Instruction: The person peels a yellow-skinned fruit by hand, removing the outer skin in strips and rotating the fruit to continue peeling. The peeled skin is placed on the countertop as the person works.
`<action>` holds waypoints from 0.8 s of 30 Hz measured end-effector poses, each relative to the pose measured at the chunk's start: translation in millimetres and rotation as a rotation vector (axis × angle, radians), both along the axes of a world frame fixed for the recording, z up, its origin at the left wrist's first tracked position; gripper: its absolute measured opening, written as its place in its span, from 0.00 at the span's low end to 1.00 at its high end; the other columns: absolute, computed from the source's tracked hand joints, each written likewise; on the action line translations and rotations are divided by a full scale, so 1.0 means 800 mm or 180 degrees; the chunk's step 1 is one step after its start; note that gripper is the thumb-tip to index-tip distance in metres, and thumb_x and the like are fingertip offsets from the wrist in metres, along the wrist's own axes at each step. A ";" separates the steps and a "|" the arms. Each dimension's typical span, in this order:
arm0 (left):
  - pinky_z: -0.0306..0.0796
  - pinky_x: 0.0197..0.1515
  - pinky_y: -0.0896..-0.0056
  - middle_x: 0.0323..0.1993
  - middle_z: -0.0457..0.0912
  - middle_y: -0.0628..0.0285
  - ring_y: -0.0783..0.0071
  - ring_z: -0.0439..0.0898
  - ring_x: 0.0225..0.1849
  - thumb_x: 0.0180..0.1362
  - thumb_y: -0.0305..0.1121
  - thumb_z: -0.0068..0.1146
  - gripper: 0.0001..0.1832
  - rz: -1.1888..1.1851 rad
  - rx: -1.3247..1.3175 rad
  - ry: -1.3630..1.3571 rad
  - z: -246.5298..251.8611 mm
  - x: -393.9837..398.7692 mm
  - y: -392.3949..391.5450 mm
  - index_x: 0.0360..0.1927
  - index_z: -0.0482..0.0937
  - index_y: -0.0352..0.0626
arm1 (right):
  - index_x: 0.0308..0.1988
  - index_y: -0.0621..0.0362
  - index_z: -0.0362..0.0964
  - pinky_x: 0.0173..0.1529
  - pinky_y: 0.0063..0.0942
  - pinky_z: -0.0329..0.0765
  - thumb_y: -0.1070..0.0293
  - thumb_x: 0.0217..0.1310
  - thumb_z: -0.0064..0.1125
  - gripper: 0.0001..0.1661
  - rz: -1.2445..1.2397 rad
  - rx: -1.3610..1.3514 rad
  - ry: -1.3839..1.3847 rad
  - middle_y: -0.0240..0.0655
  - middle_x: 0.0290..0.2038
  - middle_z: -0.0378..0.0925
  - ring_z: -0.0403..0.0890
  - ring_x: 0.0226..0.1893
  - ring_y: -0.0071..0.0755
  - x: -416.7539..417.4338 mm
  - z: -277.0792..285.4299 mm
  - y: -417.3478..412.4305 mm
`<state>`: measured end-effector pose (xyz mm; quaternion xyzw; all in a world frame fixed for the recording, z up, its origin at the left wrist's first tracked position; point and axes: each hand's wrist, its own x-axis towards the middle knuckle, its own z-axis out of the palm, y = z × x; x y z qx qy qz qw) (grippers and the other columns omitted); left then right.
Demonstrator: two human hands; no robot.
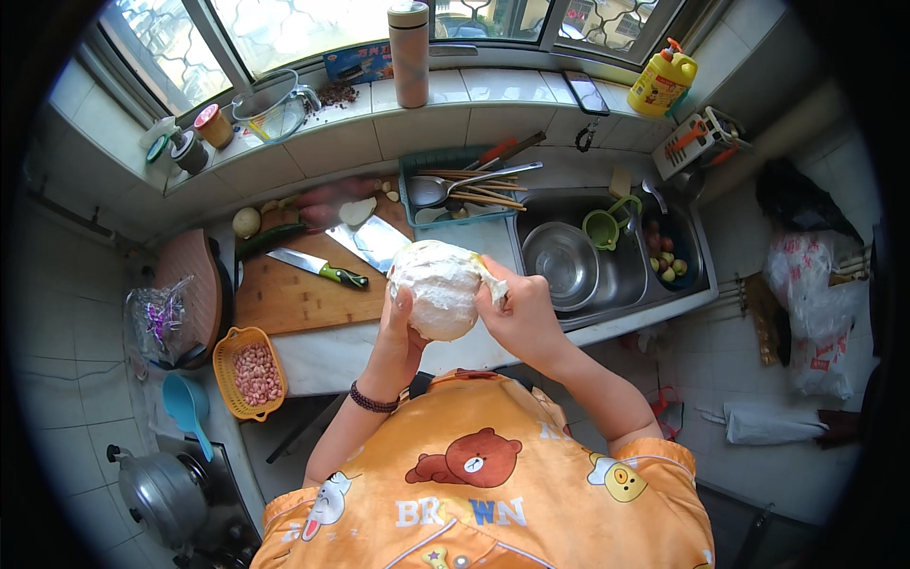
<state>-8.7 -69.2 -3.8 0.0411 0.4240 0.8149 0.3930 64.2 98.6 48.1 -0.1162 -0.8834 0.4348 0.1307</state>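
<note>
A large citrus fruit, seemingly a pomelo (435, 291), with white pith showing all round, is held up in front of my chest. My left hand (402, 323) supports it from the left and below, thumb on its near side. At its right side my right hand (517, 302) pinches a strip of white pith (498, 288) between thumb and fingers. Behind the fruit, a cleaver (370, 240) lies on the wooden cutting board (306, 306), its handle hidden. A knife with a green and black handle (343, 274) lies left of it. A cut white piece (357, 211) touches the cleaver's far side.
Cucumber (266, 240) and reddish tubers line the board's back. A teal basket (462, 220) holds chopsticks and a ladle. Right is a steel sink (622, 281) with a metal bowl (559, 264). An orange basket of peanuts (256, 373) stands left, near a pot (162, 498).
</note>
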 end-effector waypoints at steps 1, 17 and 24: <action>0.66 0.63 0.62 0.65 0.68 0.61 0.68 0.69 0.65 0.60 0.62 0.53 0.41 0.0131 -0.0033 0.0092 -0.009 0.003 0.001 0.69 0.57 0.49 | 0.53 0.74 0.69 0.30 0.36 0.78 0.70 0.54 0.60 0.28 -0.0003 0.0086 0.0052 0.51 0.20 0.76 0.81 0.21 0.47 0.000 -0.003 -0.005; 0.67 0.63 0.63 0.59 0.68 0.53 0.63 0.72 0.60 0.41 0.29 0.73 0.52 0.0821 -0.0097 0.1263 0.017 0.000 -0.007 0.67 0.51 0.40 | 0.60 0.77 0.59 0.48 0.40 0.79 0.74 0.56 0.62 0.35 0.0621 0.0745 0.0855 0.61 0.48 0.75 0.81 0.46 0.58 0.008 0.000 -0.013; 0.68 0.62 0.63 0.59 0.68 0.52 0.62 0.72 0.60 0.37 0.28 0.74 0.54 0.0906 -0.0106 0.1836 0.027 -0.001 -0.006 0.67 0.50 0.41 | 0.60 0.76 0.61 0.54 0.40 0.77 0.81 0.56 0.57 0.31 0.0735 0.1242 0.1347 0.64 0.55 0.70 0.78 0.53 0.60 0.006 0.007 -0.014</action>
